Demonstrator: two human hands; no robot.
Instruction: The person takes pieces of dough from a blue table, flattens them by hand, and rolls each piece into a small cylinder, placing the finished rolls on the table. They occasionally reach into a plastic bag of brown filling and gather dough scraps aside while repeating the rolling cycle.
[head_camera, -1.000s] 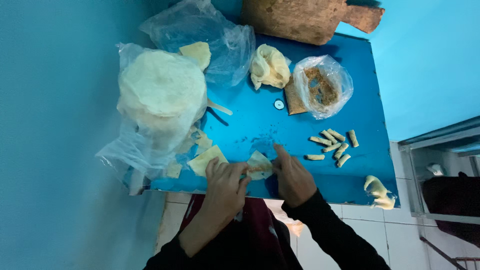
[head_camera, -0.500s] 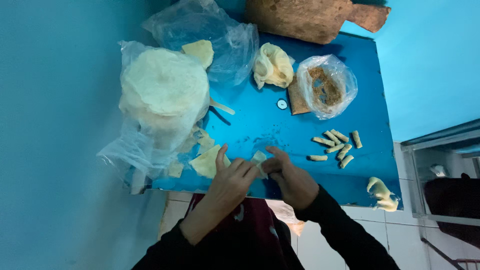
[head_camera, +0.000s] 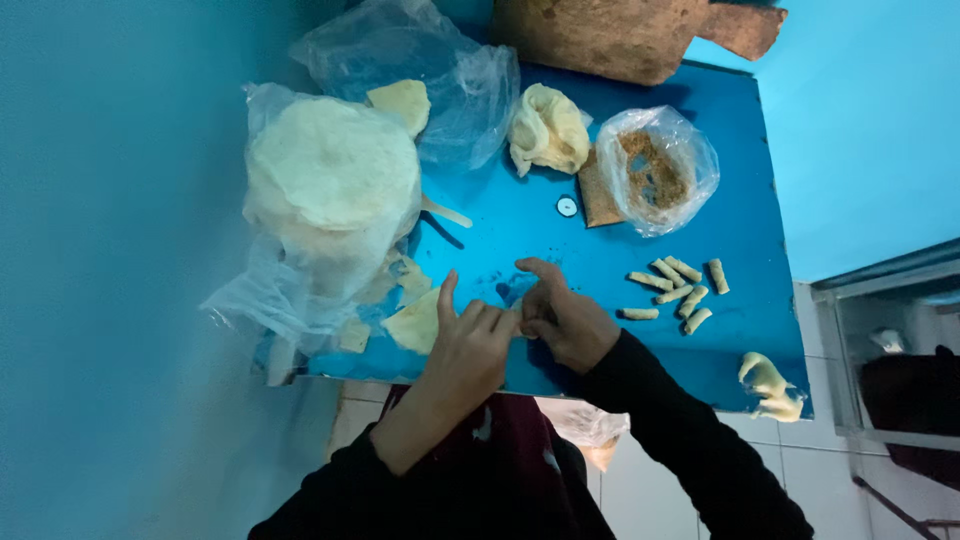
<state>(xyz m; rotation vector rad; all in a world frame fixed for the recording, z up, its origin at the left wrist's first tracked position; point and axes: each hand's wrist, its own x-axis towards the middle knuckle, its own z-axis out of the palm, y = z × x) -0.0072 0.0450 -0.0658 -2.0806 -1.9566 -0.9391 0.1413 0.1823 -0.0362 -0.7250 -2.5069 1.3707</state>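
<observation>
Dough piece (head_camera: 517, 322), both hands' grips pinching

Bare blue table (head_camera: 520, 235) lies open ahead, hemmed by wrapper stack (head_camera: 330, 180) and finished rolls (head_camera: 675, 290).

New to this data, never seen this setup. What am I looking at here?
No machine: a person works with bare hands, filmed by a camera worn on their head that looks down. The left hand and right hand meet over a blue table, pinching a small pale piece that is mostly hidden. On the table: a stack of round wrappers in plastic, a bag of brown filling, a dough lump, a row of finished rolls, a wooden board at the far edge.
</observation>
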